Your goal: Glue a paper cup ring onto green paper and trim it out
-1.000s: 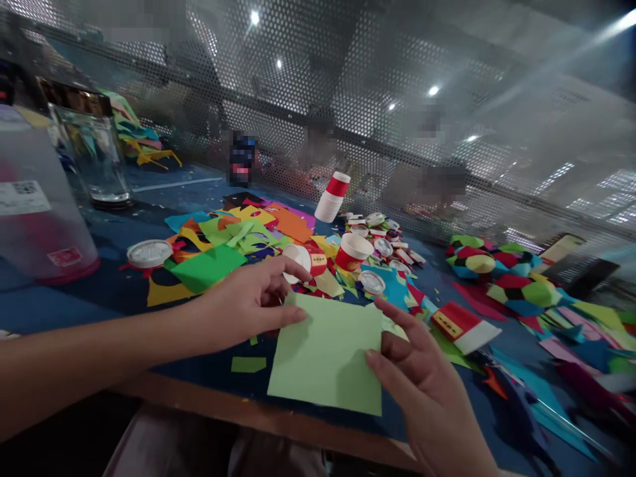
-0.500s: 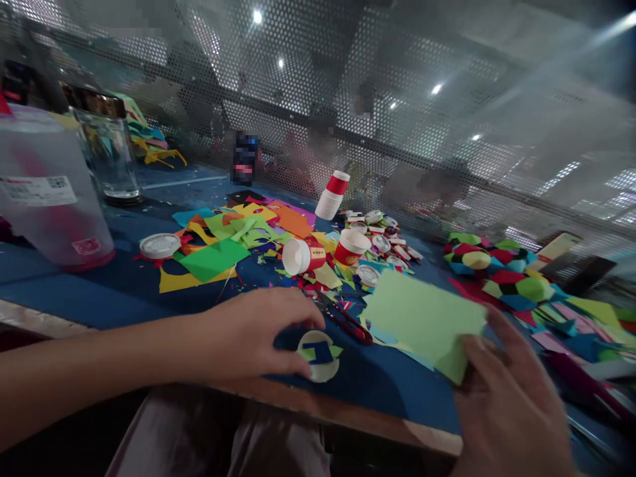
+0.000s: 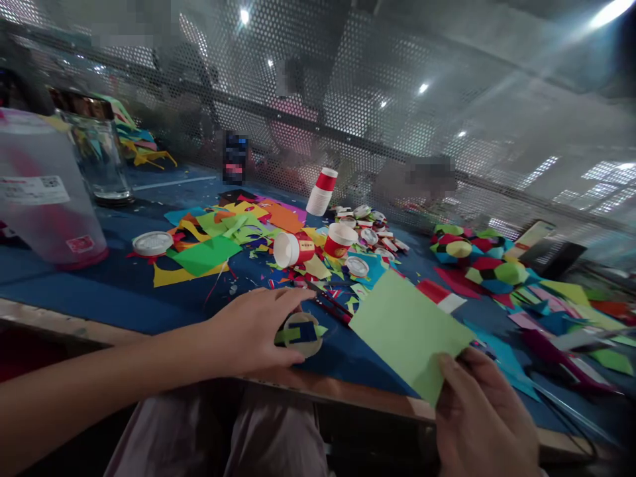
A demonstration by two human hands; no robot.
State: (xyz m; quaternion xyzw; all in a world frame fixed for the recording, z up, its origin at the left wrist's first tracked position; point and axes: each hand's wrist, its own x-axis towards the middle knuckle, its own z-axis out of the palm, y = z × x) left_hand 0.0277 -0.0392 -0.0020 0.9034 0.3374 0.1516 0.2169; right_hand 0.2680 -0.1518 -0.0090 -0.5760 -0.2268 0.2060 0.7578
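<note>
My right hand [image 3: 479, 404] pinches a sheet of light green paper [image 3: 410, 331] by its lower right corner, thumb on top. The sheet is raised and tilted above the blue table. My left hand [image 3: 261, 328] is curved around a small pale round piece [image 3: 303, 334] with blue and green paper strips across it. Its thumb and fingers are apart, the thumb near the lower rim. Whether the other fingers touch the piece is hidden. Just beyond lie dark red scissors [image 3: 330, 305], partly covered by the green sheet.
Coloured paper scraps [image 3: 233, 225] spread behind my hands, among paper cups [image 3: 340, 240] and white lids [image 3: 153, 243]. A stack of cups [image 3: 322, 192] stands behind. At left are a plastic cup [image 3: 50, 199] and a glass jar [image 3: 102, 152]. Patchwork paper balls [image 3: 497, 275] sit at right.
The green sheet has turned and shows more of its face as my right hand shifts left and lower. The round piece is now deeper between my left thumb and fingers. The view has shifted slightly.
</note>
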